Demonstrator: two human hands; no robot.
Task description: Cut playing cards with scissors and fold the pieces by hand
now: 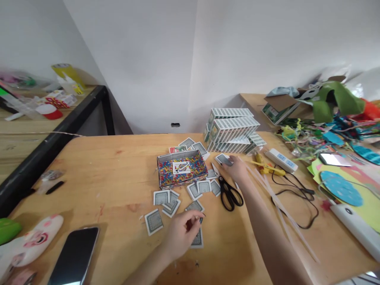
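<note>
My right hand (236,169) reaches forward, its fingers closed on the edge of a playing card (223,159) near the stacked boxes. My left hand (182,232) is curled, thumb and forefinger brought together above a face-down card (197,240); anything small between them cannot be made out. Ahead of it is an open shallow box (194,168) lined with a colourful brick pattern, a face card (181,168) lying inside. Cut-looking card pieces (153,221) lie face down around the box. Black-handled scissors (228,194) rest beside my right forearm.
Striped card boxes (234,126) are stacked at the back. On the right are clear glue sticks (282,213), a yellow glue gun (267,168), a power strip (282,159), cables and craft scraps. A phone (74,257) and a white plush-like item (41,241) lie at left.
</note>
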